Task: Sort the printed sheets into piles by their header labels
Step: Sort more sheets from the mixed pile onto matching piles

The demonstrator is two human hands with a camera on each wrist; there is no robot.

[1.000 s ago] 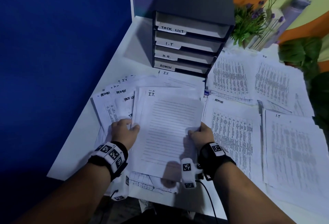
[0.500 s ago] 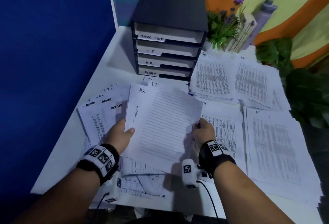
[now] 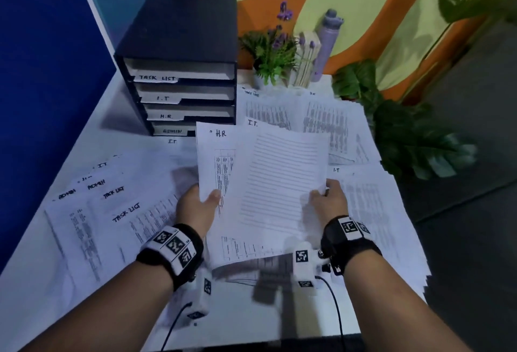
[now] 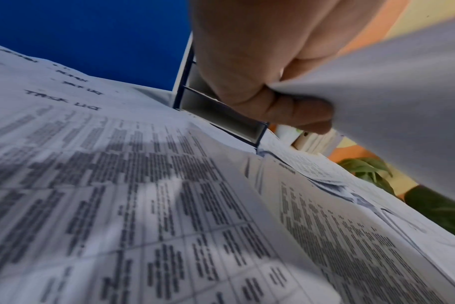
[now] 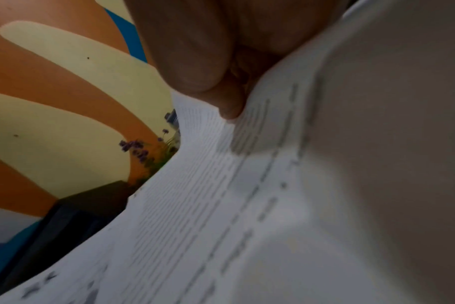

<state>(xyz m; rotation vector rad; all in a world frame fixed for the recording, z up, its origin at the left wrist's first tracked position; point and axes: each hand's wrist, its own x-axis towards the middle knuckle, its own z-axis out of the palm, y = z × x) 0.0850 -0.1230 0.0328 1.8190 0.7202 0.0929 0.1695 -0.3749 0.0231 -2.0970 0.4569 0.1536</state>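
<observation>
Above the table [image 3: 117,116] I see my two hands lift thin white sheets. The left hand [image 3: 197,209] pinches the H.R sheet [image 3: 215,153] at its edge, thumb on top; the right hand [image 3: 330,200] pinches the lined sheet [image 3: 279,181], which bends softly and covers part of the H.R sheet. Below them flat piles [image 3: 92,217] – ADMIN, TASK LIST, I.T – cover the table. Behind stands a dark boxy tray rack [image 3: 181,44] with four labelled trays, beside it a small plant [image 3: 271,55] and a bottle [image 3: 327,44].
</observation>
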